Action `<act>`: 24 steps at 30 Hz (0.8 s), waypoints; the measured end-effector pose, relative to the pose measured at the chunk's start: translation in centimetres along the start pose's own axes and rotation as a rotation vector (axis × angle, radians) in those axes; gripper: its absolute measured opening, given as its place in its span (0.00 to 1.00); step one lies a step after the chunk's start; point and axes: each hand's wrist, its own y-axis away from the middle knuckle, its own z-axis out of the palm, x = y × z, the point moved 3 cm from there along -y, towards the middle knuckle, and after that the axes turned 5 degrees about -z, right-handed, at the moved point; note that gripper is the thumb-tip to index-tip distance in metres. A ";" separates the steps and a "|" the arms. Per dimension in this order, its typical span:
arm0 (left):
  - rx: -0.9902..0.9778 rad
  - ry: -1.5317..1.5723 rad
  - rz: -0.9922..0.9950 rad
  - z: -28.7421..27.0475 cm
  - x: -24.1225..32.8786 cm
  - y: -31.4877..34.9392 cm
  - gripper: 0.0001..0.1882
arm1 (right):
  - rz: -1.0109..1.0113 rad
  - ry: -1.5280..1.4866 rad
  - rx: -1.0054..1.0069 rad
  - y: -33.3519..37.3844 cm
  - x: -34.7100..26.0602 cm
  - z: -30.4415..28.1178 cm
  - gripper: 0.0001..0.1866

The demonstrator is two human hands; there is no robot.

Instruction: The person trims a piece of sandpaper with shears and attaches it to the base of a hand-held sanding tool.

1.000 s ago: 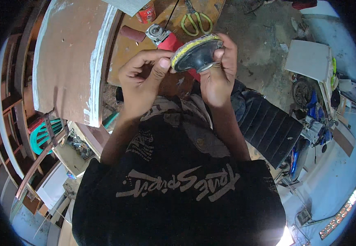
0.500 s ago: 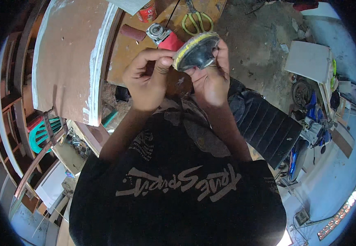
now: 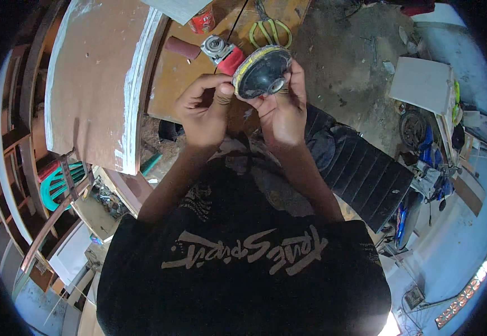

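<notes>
Between my hands is a round sanding pad (image 3: 261, 74), black and cone-shaped on its back, with a yellow edge and a metal-rimmed hole at its centre. My left hand (image 3: 205, 109) pinches its left rim between thumb and fingers. On the other side my right hand (image 3: 284, 112) grips it from below and the right, the fingers partly hidden behind the pad. Just beyond the pad lies a red angle grinder (image 3: 221, 51) with a silver head, on a wooden work surface (image 3: 168, 84). The pad covers part of the grinder's body.
Near the grinder lie a brown-red sandpaper roll (image 3: 182, 47), yellow-handled scissors (image 3: 270, 33) and a red cup (image 3: 202, 21). A large brown panel (image 3: 98, 73) with white-smeared edges stands left. To the right are a black ribbed seat (image 3: 366, 168) and a white board (image 3: 421, 84).
The pad has tilted so that more of its black back and centre hole shows. It has shifted slightly left, along with my right hand. Both hands keep hold of it.
</notes>
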 end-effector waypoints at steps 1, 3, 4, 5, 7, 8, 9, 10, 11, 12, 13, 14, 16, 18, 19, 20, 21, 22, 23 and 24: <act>-0.003 0.002 0.002 0.0 -0.1 0.0 0.07 | -0.004 0.001 0.000 0.0 0.0 0.0 0.19; -0.040 -0.005 0.034 0.0 -0.3 -0.1 0.07 | -0.023 0.002 0.014 -0.1 -0.2 0.1 0.19; -0.041 -0.004 0.037 0.0 -0.3 -0.2 0.07 | -0.026 0.001 0.012 -0.2 -0.2 0.0 0.19; -0.049 -0.005 0.038 0.1 -0.3 -0.3 0.07 | -0.024 0.003 0.000 -0.2 -0.2 -0.2 0.19; -0.060 -0.004 0.049 0.2 -0.3 -0.6 0.07 | -0.028 0.004 -0.019 -0.5 -0.1 -0.4 0.19; -0.069 0.000 0.029 0.3 -0.4 -0.7 0.07 | -0.016 0.013 0.006 -0.6 -0.1 -0.5 0.19; -0.076 0.000 0.009 0.2 -0.5 -0.6 0.07 | -0.001 0.018 0.031 -0.4 0.0 -0.6 0.19; -0.078 -0.001 0.019 0.1 -0.5 -0.5 0.07 | -0.007 0.014 0.024 -0.4 0.1 -0.6 0.19; -0.072 -0.013 -0.004 0.1 -0.5 -0.5 0.07 | -0.013 0.054 0.033 -0.4 0.0 -0.9 0.19; -0.080 -0.015 -0.023 0.5 -0.2 -0.6 0.07 | -0.035 0.101 0.046 -0.4 -0.6 -1.0 0.19; -0.085 -0.014 0.007 0.3 -0.6 -0.7 0.07 | -0.057 0.094 0.026 -0.7 -0.3 -1.3 0.19; -0.052 -0.048 -0.045 -0.2 -1.6 -0.5 0.08 | -0.062 0.168 0.053 -0.5 0.1 -1.9 0.19; -0.034 -0.068 -0.065 -0.5 -2.7 -0.1 0.08 | -0.105 0.243 0.069 -0.2 0.1 -3.4 0.19; -0.095 -0.037 -0.252 -0.8 -4.0 -0.1 0.10 | -0.220 0.752 0.023 -0.4 -0.1 -4.8 0.19; -0.104 -0.032 -0.225 -0.5 -3.5 -0.2 0.10 | -0.249 0.749 0.015 -0.2 -0.5 -4.8 0.19; -0.152 0.007 -0.250 0.0 -3.2 -0.3 0.10 | -0.206 0.702 0.074 -0.1 -0.7 -5.0 0.19; -0.194 0.042 -0.284 0.3 -2.9 0.0 0.10 | -0.151 0.653 0.132 0.1 -0.9 -4.6 0.19; -0.199 0.042 -0.270 0.4 -2.5 0.1 0.10 | -0.164 0.650 0.127 0.1 -1.3 -4.1 0.19; -0.211 0.071 -0.327 0.4 -2.3 0.2 0.10 | -0.138 0.592 0.140 0.1 -1.7 -3.6 0.18; -0.224 0.103 -0.389 0.7 -2.2 0.3 0.10 | -0.109 0.536 0.155 0.1 -2.2 -3.2 0.18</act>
